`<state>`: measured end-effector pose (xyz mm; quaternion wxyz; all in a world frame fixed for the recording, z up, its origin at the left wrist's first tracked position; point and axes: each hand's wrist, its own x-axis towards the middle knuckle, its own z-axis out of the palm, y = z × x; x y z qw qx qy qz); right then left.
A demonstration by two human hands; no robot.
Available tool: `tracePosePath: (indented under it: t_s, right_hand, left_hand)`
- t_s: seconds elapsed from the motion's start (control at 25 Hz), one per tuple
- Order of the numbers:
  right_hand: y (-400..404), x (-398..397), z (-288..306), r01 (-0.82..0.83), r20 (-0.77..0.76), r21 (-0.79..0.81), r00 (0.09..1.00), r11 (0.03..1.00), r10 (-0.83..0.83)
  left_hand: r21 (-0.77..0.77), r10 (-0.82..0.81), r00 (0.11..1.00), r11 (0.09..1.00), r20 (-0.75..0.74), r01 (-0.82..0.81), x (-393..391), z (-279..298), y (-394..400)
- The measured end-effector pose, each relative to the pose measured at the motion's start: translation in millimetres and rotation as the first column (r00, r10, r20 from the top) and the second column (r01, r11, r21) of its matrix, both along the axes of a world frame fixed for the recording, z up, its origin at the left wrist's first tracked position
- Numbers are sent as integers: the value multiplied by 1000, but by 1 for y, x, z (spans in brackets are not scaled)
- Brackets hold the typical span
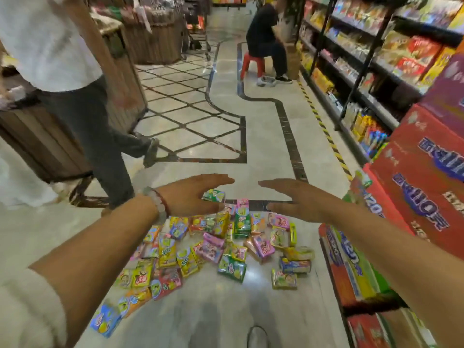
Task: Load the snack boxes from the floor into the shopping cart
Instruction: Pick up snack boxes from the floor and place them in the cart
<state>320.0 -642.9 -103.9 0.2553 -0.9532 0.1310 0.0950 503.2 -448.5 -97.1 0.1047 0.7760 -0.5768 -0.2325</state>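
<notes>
You are at the very start, by the look of it: the snack boxes (213,249) lie scattered in a loose heap on the marble floor (263,151), the heap's right edge close to the foot of the red display cartons (421,187) and its far edge on the dark inlaid border strip, and no shopping cart shows here, so whether any have been loaded cannot be told. Your left hand (193,194) and right hand (293,199) reach out over the far edge of the heap, fingers straight, palms turned toward each other, holding nothing. Judging from that, everything visible is left to gather, and you seem set to scoop from both sides.
</notes>
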Motion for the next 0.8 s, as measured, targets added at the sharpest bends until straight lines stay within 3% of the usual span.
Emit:
tracePosePath:
  t_s: [0.2, 0.36, 0.44, 0.6, 0.68, 0.8]
  right_hand:
    - [-65, 83, -139, 14, -92, 41, 996, 999, -11]
    - [-89, 138, -306, -17, -145, 62, 989, 998, 26]
    - [-98, 158, -401, -43, -184, 64, 981, 997, 54]
    - [-126, 190, -585, -44, -186, 30, 981, 999, 49]
    - [-137, 199, -658, -12, -188, 20, 982, 1000, 16]
    - [-141, 207, -744, 8, -198, 10, 980, 1000, -6]
  left_hand:
    - [27, 85, 992, 996, -92, -83, 71, -150, -65]
    - [22, 80, 987, 997, -138, -78, 112, -326, -85]
    - [-25, 68, 992, 997, -105, -71, 132, -423, -88]
    - [-102, 140, 985, 986, 101, -130, 160, -616, -86]
    - [-81, 112, 992, 991, 54, -108, 161, -696, -84]
    - [-103, 113, 981, 986, -156, -130, 148, -771, -91]
